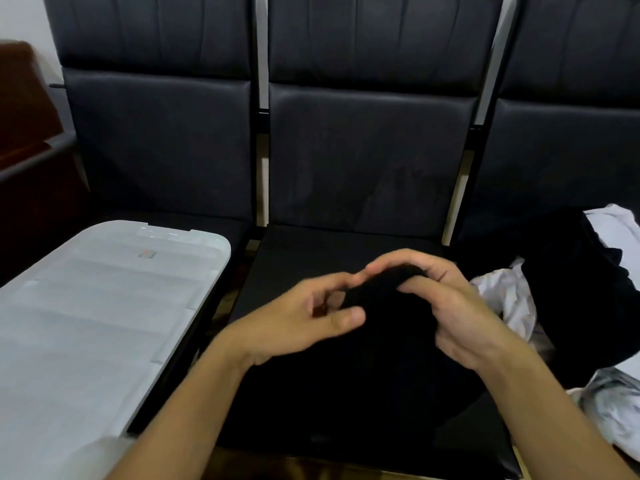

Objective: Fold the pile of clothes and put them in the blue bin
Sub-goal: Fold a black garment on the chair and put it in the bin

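Two bare hands hold a black garment (377, 306) above the middle chair seat (294, 251) — right hand (446, 306) fingers curled around bunched fabric, left hand (301, 323) fingers loosely spread, touching its edge. Clothes pile (568, 271) lies right; white lid (104, 306) lies left.

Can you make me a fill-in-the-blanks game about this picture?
1. The right hand holds a bunched garment of soft ____ cloth.
2. The flat ribbed plastic lid is coloured ____.
3. The heap of black and white clothes lies on the person's ____ side.
4. The left hand has its fingers ____ beside the cloth.

Missing words: black; white; right; open
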{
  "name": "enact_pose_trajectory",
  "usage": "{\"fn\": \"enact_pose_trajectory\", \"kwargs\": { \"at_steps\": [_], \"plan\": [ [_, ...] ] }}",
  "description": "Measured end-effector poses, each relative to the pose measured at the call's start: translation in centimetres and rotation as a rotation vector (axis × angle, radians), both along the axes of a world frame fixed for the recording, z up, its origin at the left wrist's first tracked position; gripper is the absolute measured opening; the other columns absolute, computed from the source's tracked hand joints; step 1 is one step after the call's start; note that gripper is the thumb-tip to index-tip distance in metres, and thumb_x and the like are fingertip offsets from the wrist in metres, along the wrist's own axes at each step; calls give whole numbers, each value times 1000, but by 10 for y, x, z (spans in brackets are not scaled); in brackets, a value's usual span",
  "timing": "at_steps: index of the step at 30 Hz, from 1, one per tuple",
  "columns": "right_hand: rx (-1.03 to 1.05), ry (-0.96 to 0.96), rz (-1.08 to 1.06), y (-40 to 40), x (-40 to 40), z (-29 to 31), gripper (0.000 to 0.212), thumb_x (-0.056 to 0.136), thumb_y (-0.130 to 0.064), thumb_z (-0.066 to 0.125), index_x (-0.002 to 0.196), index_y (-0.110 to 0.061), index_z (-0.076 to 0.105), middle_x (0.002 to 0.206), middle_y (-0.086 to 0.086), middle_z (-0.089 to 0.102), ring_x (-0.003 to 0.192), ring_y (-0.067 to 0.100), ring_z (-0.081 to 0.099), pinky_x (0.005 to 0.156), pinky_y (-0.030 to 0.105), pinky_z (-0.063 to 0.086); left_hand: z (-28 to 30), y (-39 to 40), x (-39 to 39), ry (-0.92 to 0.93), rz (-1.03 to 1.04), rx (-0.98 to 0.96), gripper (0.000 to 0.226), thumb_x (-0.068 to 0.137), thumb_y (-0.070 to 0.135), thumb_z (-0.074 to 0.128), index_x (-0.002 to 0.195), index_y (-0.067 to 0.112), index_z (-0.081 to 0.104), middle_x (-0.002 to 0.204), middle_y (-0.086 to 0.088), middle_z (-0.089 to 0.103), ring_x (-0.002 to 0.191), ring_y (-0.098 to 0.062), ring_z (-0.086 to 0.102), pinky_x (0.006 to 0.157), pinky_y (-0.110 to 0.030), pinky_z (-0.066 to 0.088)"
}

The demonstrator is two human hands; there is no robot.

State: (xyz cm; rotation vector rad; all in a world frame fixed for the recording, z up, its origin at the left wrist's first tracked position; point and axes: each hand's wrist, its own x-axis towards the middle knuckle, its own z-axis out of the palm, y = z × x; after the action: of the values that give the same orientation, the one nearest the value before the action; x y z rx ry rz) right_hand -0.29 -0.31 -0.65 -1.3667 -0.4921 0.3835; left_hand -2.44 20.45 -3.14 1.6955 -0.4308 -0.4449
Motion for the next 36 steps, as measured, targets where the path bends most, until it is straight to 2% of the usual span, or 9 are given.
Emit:
{"fn": "enact_pose_trajectory", "kwargs": {
  "at_steps": [3, 8, 13, 19, 23, 26, 29, 32, 36],
  "plan": [
    [-106, -117, -196, -11, 8, -4, 33, 88, 8, 57, 91, -18, 77, 99, 7, 76, 96, 19, 72, 78, 24, 57, 7, 2, 6, -110, 249, 4, 17, 92, 20, 63, 90, 4, 67, 73, -4, 60, 70, -12, 55, 64, -18, 44],
    [-986, -537, -390, -44, 27, -33, 30, 84, -7, 61, 85, -37, 69, 74, -9, 70, 68, 12, 68, 65, 43, 57, 15, 37, 11, -290, 414, 351, 11, 81, 16, 79, 80, 23, 71, 75, 5, 73, 74, 0, 68, 72, -14, 48],
    [-1322, -598, -544, -63, 32, -35, 13, 84, -11, 63, 79, -22, 70, 66, -4, 66, 71, 23, 65, 62, 40, 51, 28, 61, 9, -512, 681, 597, 16, 83, 15, 76, 77, 28, 70, 75, 18, 70, 78, 12, 61, 69, -4, 42],
    [-1072, -416, -632, -91, 36, -31, 29, 91, -4, 56, 85, -30, 67, 64, -6, 63, 58, 12, 60, 54, 29, 45, 35, 92, -1, -627, 983, 837, 10, 86, 32, 71, 82, 23, 74, 71, 0, 69, 71, -26, 64, 68, -44, 55],
    [-801, -334, -606, -92, 34, -32, 26, 95, 0, 57, 96, -25, 67, 76, -15, 71, 68, -10, 64, 59, 5, 47, 26, 108, 2, -472, 948, 981, 34, 87, 44, 67, 61, 22, 64, 55, -4, 57, 61, -26, 54, 57, -37, 46],
    [-554, -119, -587, -95, 31, -31, 19, 98, -19, 57, 88, -12, 72, 65, 1, 65, 53, 7, 58, 47, 15, 47, 22, 114, 2, -369, 901, 1026, 31, 90, 41, 65, 63, 25, 65, 57, -4, 58, 64, -26, 55, 60, -39, 48],
    [-385, -39, -659, -98, 29, -30, 41, 97, -40, 54, 91, -2, 70, 82, 11, 68, 71, 24, 63, 58, 28, 56, 18, 117, 2, -410, 985, 1011, 39, 94, 44, 57, 65, 18, 60, 57, -6, 55, 63, -30, 51, 58, -38, 41],
    [-255, -74, -733, -93, 27, -27, 33, 101, -34, 51, 97, -12, 74, 94, 5, 77, 90, 14, 73, 76, 22, 59, 15, 114, 4, -454, 1048, 1022, 38, 97, 44, 53, 76, 14, 65, 67, -9, 57, 69, -33, 47, 59, -40, 40],
    [-183, -125, -858, -89, 30, -27, 35, 101, -36, 51, 76, -17, 68, 66, -9, 67, 67, 3, 64, 60, 13, 52, 13, 119, 5, -450, 1047, 983, 34, 95, 43, 58, 73, 17, 66, 66, -8, 59, 72, -33, 53, 59, -39, 44]
  ]
}}
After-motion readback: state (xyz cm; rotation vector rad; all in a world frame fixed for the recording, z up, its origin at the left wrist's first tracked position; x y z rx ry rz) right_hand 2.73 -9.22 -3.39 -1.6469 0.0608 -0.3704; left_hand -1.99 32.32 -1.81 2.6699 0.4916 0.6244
